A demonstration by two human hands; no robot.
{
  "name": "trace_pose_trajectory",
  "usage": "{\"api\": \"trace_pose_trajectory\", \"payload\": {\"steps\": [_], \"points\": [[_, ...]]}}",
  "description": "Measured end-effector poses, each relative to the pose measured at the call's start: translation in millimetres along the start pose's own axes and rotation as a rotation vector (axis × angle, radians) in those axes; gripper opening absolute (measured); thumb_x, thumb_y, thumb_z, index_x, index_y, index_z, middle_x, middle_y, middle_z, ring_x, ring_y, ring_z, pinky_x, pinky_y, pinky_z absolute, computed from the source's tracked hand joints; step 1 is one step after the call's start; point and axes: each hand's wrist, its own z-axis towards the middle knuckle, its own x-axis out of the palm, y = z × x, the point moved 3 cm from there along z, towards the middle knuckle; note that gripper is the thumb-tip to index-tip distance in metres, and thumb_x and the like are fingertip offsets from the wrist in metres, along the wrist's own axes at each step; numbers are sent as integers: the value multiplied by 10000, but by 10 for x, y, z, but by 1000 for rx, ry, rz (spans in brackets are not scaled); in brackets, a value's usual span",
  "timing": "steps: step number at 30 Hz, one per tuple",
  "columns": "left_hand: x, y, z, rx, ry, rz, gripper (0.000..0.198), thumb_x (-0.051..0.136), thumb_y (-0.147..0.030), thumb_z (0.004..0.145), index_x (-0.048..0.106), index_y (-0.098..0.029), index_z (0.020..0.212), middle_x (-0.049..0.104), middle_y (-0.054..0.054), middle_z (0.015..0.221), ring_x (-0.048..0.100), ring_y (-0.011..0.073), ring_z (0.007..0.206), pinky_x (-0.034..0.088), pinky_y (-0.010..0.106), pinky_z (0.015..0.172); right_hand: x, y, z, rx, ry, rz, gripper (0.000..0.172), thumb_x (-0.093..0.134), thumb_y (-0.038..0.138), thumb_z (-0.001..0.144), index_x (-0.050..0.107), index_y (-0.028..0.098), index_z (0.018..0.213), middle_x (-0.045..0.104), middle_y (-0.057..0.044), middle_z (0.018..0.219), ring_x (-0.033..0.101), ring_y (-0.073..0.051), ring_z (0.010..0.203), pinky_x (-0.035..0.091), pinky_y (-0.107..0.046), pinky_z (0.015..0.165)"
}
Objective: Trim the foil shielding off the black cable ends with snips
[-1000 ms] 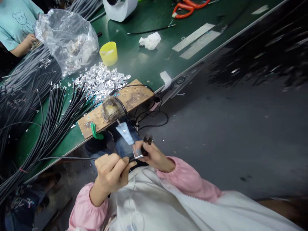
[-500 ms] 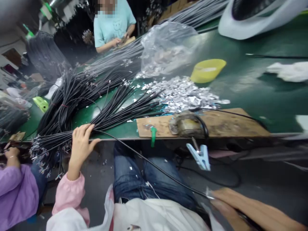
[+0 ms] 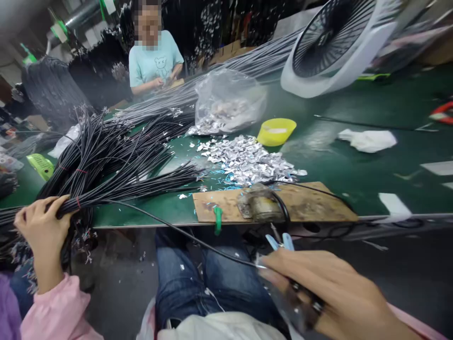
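My left hand [image 3: 41, 225] is closed over the near end of a thick bundle of black cables [image 3: 106, 165] at the table's left edge. My right hand [image 3: 329, 295], close to the camera at the bottom right, grips one end of a single black cable [image 3: 184, 233] with its dark plug. That cable runs left across my lap to the bundle. A blue clip [image 3: 281, 242] hangs just above my right hand, below a worn wooden board [image 3: 307, 203] that carries a small metal tool [image 3: 260, 205].
A pile of silver foil scraps [image 3: 247, 160], a clear plastic bag [image 3: 228, 101], a yellow bowl [image 3: 276, 131], a white cloth [image 3: 368, 140] and a white fan [image 3: 332, 47] lie on the green table [image 3: 354, 170]. A person in a teal shirt [image 3: 155, 63] works at the far side.
My left hand slid left along the cable bundle and closed around it. My right hand came up nearer to the camera with the single cable's end. The view tilted up and left.
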Motion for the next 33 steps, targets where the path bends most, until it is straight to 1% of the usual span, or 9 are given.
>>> {"api": "trace_pose_trajectory", "payload": {"steps": [3, 6, 9, 12, 15, 18, 24, 30, 33], "points": [[39, -333, -117, -48, -8, -212, 290, 606, -277, 761, 623, -225, 1045, 605, 78, 1108, 515, 333, 1080, 368, 522, 931, 83, 33, 429, -196, 106, 102, 273, 371, 87, 862, 574, 204, 722, 639, -23, 589, 595, -120, 502, 398, -226, 488], [103, -1137, -300, 32, 139, -691, 312, 440, -216, 879, 550, -226, 1171, 573, 71, 1191, 522, 218, 1118, 414, 390, 966, 170, -55, 918, -228, 168, 202, 268, 376, 93, 849, 567, 187, 688, 602, -7, 549, 559, -98, 478, 364, -203, 459], [151, -2024, -270, 222, 321, -986, 421, 385, -192, 907, 406, -229, 1326, 494, 84, 1312, 494, 188, 1164, 416, 341, 978, 310, -291, 1360, -110, 192, 276, 238, 457, 185, 836, 509, 178, 604, 523, 19, 500, 457, -75, 429, 332, -189, 435], [223, -2497, 110, 250, 249, -1225, 431, 385, -212, 907, 395, -185, 1337, 545, 111, 1236, 516, 203, 1113, 425, 358, 955, 497, -595, 1671, 62, 181, 293, 362, 462, 338, 833, 404, 191, 508, 379, 43, 435, 343, -74, 412, 266, -206, 409], [431, -2623, 582, 174, 340, -1431, 365, 439, -253, 884, 537, -157, 1221, 638, 77, 901, 573, 152, 737, 486, 289, 702, 686, -843, 1796, 230, 180, 398, 484, 405, 550, 820, 372, 200, 487, 351, 40, 435, 321, -81, 413, 252, -220, 400], [664, -2631, 862, 62, 584, -1749, 462, 557, -384, 810, 557, -145, 1206, 495, -29, 584, 356, 63, 447, 326, 192, 429, 807, -954, 1768, 324, 158, 484, 557, 312, 651, 818, 387, 199, 501, 390, 28, 441, 355, -86, 409, 283, -228, 417], [767, -2635, 809, -91, 880, -2030, 514, 634, -459, 741, 610, -137, 1140, 350, -79, 482, 200, 23, 390, 135, 175, 372, 752, -938, 1628, 327, 43, 274, 444, 340, 483, 890, 450, 186, 578, 397, 35, 473, 366, -89, 438, 301, -226, 457], [735, -2709, 733, -195, 858, -2076, 397, 685, -452, 692, 648, -119, 906, 470, -57, 497, 279, 3, 354, 178, 150, 340, 661, -939, 1547, 317, -12, 115, 397, 444, 471, 854, 563, 133, 1025, 604, -34, 672, 534, -137, 534, 387, -242, 473], [759, -2718, 723, -290, 830, -2036, 424, 729, -462, 626, 614, -115, 840, 519, -49, 506, 348, 10, 333, 226, 146, 322, 652, -908, 1512, 226, -46, 19, 361, 399, 415, 894, 585, 135, 1028, 653, -84, 808, 609, -175, 665, 450, -276, 565]]}}
